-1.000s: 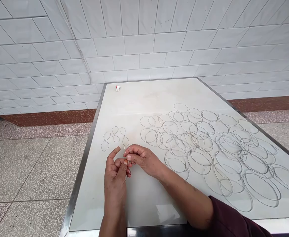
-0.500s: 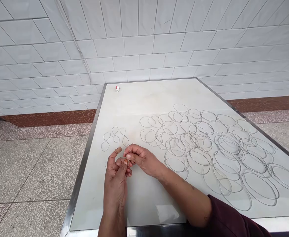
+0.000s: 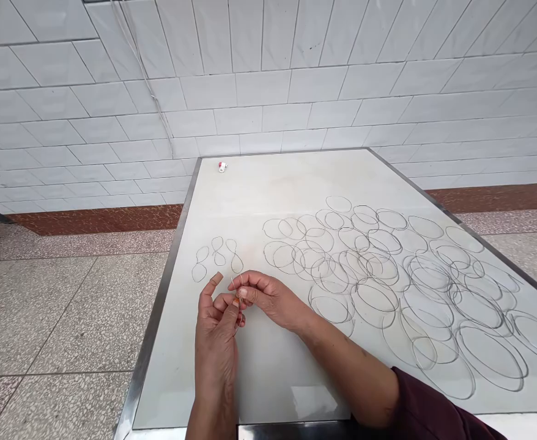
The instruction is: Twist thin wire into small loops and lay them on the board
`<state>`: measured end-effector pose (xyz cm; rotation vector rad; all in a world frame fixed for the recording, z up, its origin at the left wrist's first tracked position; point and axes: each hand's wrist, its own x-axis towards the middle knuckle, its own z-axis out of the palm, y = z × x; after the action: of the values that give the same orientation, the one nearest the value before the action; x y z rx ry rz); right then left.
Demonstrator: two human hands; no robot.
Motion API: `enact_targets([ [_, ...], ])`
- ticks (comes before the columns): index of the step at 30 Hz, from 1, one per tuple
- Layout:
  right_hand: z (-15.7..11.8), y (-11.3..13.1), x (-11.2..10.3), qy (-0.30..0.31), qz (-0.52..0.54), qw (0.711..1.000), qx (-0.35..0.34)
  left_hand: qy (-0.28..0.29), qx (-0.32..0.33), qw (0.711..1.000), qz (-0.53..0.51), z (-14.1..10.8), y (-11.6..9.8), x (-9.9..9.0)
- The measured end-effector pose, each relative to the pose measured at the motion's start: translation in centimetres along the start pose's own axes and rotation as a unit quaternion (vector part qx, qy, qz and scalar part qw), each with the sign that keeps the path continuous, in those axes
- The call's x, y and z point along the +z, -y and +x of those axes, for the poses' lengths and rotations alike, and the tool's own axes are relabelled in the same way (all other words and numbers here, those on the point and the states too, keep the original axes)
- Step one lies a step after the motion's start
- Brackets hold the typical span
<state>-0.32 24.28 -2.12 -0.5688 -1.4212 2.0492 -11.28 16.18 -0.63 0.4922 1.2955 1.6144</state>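
My left hand (image 3: 218, 336) pinches a thin wire loop (image 3: 241, 319) between thumb and fingers, its index finger raised. Right beside it, the fingertips of my right hand (image 3: 268, 299) close on the same wire, and the two hands nearly touch. Part of the wire is hidden behind the fingers. Just beyond the hands lie several wires bent into figure-eight shapes, one (image 3: 199, 263) at the left, one (image 3: 218, 251) in the middle and another (image 3: 234, 255) nearest my fingers. Many round wire rings (image 3: 374, 296) overlap across the right side of the table.
The pale table top (image 3: 268, 183) has a metal edge. A small red and white object (image 3: 222, 167) sits at its far left corner. Behind stands a white tiled wall (image 3: 259, 88) with a hanging cord (image 3: 151, 91). Speckled floor (image 3: 57, 311) shows at the left.
The whole view has shifted slightly, so the table and rings appear a little farther right and lower. Both hands keep their pinch on the wire, with only slight finger movement.
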Motion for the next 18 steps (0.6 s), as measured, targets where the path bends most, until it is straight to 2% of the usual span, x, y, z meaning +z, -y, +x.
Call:
enact_targets([
  [7,-0.22,0.38,0.11,0.005,0.025,1.0,0.017,0.011,0.01,1.0,0.016,-0.06,0.09,-0.32],
  [13,-0.08,0.51,0.02,-0.024,0.002,1.0,0.002,0.046,0.0,0.999,-0.018,0.01,0.04,-0.43],
  [18,-0.08,0.57,-0.08,-0.003,-0.01,1.0,-0.006,0.049,0.007,0.999,-0.007,0.07,0.11,-0.66],
])
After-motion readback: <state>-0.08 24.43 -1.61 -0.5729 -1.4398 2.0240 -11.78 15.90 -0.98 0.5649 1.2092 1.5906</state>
